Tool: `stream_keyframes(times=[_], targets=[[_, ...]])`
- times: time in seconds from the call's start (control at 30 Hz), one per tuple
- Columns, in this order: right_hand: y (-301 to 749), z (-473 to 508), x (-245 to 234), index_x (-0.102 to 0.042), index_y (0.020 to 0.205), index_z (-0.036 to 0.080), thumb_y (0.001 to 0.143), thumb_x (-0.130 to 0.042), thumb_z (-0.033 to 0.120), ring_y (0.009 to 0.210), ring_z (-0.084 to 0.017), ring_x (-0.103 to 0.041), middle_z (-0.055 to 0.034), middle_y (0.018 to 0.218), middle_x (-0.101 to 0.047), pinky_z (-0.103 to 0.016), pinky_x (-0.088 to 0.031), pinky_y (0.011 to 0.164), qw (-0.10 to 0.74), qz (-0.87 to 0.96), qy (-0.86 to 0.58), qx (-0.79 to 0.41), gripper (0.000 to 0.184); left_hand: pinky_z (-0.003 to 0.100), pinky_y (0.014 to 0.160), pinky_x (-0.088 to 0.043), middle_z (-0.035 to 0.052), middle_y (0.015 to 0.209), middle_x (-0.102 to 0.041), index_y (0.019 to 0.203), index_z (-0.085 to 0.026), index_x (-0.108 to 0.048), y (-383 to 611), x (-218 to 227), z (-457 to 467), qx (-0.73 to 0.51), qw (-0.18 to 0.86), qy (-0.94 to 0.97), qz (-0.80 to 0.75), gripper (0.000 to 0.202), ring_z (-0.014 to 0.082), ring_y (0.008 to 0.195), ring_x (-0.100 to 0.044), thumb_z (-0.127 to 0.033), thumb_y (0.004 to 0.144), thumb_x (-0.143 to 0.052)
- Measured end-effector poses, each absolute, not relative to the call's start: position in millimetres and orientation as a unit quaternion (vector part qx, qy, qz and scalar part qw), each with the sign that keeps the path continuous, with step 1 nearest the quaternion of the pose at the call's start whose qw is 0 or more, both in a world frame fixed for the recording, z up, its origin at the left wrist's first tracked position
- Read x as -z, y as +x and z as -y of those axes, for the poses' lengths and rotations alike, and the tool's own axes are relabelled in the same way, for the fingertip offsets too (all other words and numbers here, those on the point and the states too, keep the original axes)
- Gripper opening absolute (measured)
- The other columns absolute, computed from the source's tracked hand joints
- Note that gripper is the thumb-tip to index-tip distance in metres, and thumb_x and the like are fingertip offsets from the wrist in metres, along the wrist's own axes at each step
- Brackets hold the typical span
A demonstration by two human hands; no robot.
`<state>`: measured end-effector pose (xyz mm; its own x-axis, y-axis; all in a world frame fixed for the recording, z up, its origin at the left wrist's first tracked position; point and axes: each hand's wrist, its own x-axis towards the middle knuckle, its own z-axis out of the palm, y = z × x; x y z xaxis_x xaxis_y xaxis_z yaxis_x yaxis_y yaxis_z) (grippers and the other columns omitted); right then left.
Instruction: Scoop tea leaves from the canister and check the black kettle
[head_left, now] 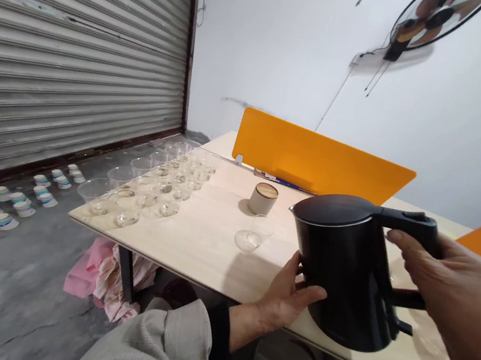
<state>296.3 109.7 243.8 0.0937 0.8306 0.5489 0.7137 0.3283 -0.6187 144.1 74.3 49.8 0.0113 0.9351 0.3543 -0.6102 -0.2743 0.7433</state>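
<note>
A black electric kettle (340, 269) is held up over the front of the table, its lid down and its spout pointing left. My right hand (457, 281) is wrapped around the kettle's handle, thumb near the top. Against the lower left side of the body lies my left hand (283, 296), thumb across the front and the other fingers partly hidden behind. Left of the kettle, a clear cup (252, 239) stands on the wooden table (201, 253). Behind it is a pale canister (262, 200) with a wooden lid.
Rows of clear cups (148, 184) fill the table's left end. An orange divider (317, 156) stands across the back. Several paper cups (6, 221) stand on the floor at left, and pink cloth (100, 276) lies under the table. A fan (434, 19) hangs on the wall.
</note>
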Motion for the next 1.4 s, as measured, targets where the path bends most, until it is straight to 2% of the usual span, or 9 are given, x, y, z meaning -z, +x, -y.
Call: stream_keyframes(times=[0.1,0.17,0.27,0.4,0.57,0.63,0.83,0.97,1.4], targets=[[287,-116,-249,-0.077,0.086,0.024,0.071,-0.076,0.072,0.058,-0.02,-0.053,0.0016,0.059,-0.055,-0.037,-0.046,0.06,0.415,0.689,-0.594,-0.03,0.05,0.047,0.104,-0.055,0.0133,0.138,-0.063,0.14,-0.023,-0.052,146,-46,-71,-0.678,0.568,0.42,-0.205,0.077,0.0324,0.125,-0.064,-0.054,0.078,-0.086],[285,-121,-251,-0.077,0.085,0.023,0.07,-0.074,0.074,0.061,-0.021,-0.055,0.0004,0.061,-0.058,-0.037,-0.045,0.064,0.397,0.702,-0.591,-0.015,0.053,0.048,0.101,-0.057,0.0138,0.138,-0.063,0.139,-0.022,-0.052,145,-46,-69,-0.677,0.565,0.421,-0.213,0.079,0.0332,0.124,-0.064,-0.058,0.077,-0.086],[281,-128,-251,-0.076,0.085,0.023,0.069,-0.074,0.077,0.058,-0.02,-0.052,0.0017,0.057,-0.053,-0.035,-0.042,0.061,0.379,0.714,-0.588,-0.023,0.057,0.048,0.1,-0.057,0.0146,0.138,-0.063,0.14,-0.021,-0.051,141,-48,-68,-0.674,0.563,0.421,-0.227,0.083,0.0348,0.126,-0.063,-0.062,0.076,-0.085],[272,-135,-253,-0.067,0.072,0.023,0.069,-0.07,0.083,0.052,-0.017,-0.043,0.0034,0.053,-0.045,-0.033,-0.034,0.053,0.34,0.723,-0.601,-0.015,0.059,0.049,0.102,-0.056,0.0158,0.141,-0.062,0.142,-0.02,-0.052,137,-48,-68,-0.672,0.562,0.421,-0.236,0.084,0.037,0.131,-0.06,-0.064,0.076,-0.083],[260,-137,-257,-0.059,0.065,0.027,0.076,-0.063,0.083,0.052,-0.018,-0.042,0.0022,0.051,-0.047,-0.034,-0.032,0.052,0.307,0.749,-0.587,0.003,0.056,0.05,0.102,-0.055,0.0167,0.141,-0.063,0.146,-0.02,-0.05,139,-39,-75,-0.677,0.567,0.412,-0.224,0.09,0.0378,0.131,-0.06,-0.064,0.075,-0.085],[257,-138,-259,-0.058,0.066,0.028,0.079,-0.059,0.083,0.054,-0.019,-0.044,0.0013,0.052,-0.049,-0.035,-0.033,0.054,0.297,0.76,-0.578,0.018,0.056,0.049,0.102,-0.055,0.0165,0.139,-0.064,0.147,-0.02,-0.049,142,-33,-80,-0.684,0.572,0.401,-0.212,0.091,0.037,0.129,-0.062,-0.064,0.075,-0.085],[251,-146,-261,-0.064,0.07,0.025,0.07,-0.061,0.089,0.055,-0.019,-0.047,0.0024,0.052,-0.049,-0.035,-0.034,0.059,0.261,0.759,-0.596,0.024,0.065,0.05,0.104,-0.054,0.0163,0.141,-0.064,0.145,-0.02,-0.051,142,-29,-82,-0.683,0.582,0.391,-0.205,0.086,0.037,0.128,-0.063,-0.062,0.078,-0.083],[244,-148,-263,-0.07,0.077,0.025,0.072,-0.059,0.088,0.061,-0.021,-0.052,0.0016,0.055,-0.053,-0.035,-0.037,0.063,0.25,0.766,-0.591,0.045,0.064,0.05,0.105,-0.053,0.0151,0.14,-0.065,0.143,-0.021,-0.053,137,-35,-79,-0.689,0.567,0.4,-0.209,0.082,0.0367,0.129,-0.062,-0.063,0.079,-0.082],[233,-161,-266,-0.066,0.074,0.024,0.07,-0.054,0.091,0.059,-0.022,-0.052,0.0004,0.053,-0.051,-0.036,-0.037,0.061,0.195,0.756,-0.622,0.054,0.068,0.05,0.108,-0.052,0.0128,0.135,-0.069,0.142,-0.023,-0.052,139,-42,-77,-0.697,0.59,0.36,-0.19,0.082,0.0347,0.126,-0.065,-0.064,0.078,-0.081]])
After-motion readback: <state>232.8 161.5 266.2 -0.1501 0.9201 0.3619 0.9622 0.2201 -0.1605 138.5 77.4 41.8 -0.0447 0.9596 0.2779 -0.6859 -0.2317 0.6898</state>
